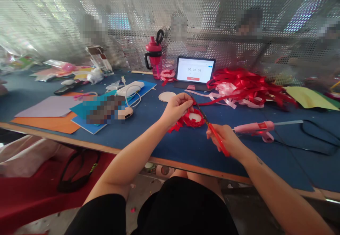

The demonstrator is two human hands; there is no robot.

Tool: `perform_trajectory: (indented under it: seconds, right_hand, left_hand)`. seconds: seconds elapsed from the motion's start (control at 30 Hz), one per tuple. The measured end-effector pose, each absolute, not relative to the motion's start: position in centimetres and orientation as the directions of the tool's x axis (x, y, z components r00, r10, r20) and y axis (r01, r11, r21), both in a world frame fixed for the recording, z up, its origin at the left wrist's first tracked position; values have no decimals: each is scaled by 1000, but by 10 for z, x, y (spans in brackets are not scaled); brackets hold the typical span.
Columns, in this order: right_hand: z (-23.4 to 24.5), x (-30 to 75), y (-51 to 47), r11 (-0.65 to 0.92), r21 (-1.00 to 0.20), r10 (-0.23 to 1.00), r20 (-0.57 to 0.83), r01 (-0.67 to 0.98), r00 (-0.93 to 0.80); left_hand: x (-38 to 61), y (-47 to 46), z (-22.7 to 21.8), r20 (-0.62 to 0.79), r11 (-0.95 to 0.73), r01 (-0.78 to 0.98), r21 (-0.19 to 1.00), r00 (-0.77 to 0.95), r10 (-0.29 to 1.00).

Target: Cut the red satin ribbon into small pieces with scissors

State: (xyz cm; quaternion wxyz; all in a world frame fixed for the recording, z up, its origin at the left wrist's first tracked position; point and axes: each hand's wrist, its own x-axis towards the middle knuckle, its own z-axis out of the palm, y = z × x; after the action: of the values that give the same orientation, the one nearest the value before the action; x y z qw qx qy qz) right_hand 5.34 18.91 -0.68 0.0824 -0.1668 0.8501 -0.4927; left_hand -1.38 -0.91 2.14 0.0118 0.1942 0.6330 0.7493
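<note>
In my left hand [180, 105] a strip of red ribbon [212, 102] is pinched between thumb and fingers; it runs right toward the ribbon heap. My right hand [223, 137] is wrapped around the red handles of scissors [218, 139], whose dark blades point up and left to the ribbon beside my left fingertips. Whether the blades touch the ribbon is too small to tell. Below the blades, a round red ribbon piece with a pale centre [195, 117] lies on the blue table [159, 143]. Red ribbon scraps [175, 126] lie at its left.
A pink glue gun [255, 128] with a cord rests at the right. Behind are a heap of red and pink ribbon [249, 86], a tablet [196, 70] showing a timer, and a pink bottle [154, 57]. A white power strip [130, 88] and coloured sheets [47, 107] lie left.
</note>
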Motion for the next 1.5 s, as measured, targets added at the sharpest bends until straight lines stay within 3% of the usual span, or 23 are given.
perform_trajectory:
  seconds: [0.3,0.47,0.67,0.97,1.23,1.5]
  right_hand:
    - [-12,53,193,383,-895,-384,73,-231,-920]
    - [-9,56,194,458,-823,-437,123,-338,-891]
    - [-5,55,195,584,-702,-451,136,-407,-882]
    - [5,56,189,756,-540,-413,44,-370,-910]
    - [4,56,188,782,-492,-412,50,-382,-910]
    - [5,55,187,801,-480,-373,70,-359,-925]
  left_hand:
    - [-14,-8,22,304,-213,259,942,-928,217]
    - [-17,-5,21,294,-228,260,939,-946,134]
    - [-17,-6,20,334,-237,289,927,-926,174]
    - [-14,-8,22,301,-201,256,945,-923,241]
    - [-12,-6,24,216,-232,149,961,-929,301]
    - [-12,-6,23,242,-280,162,946,-929,281]
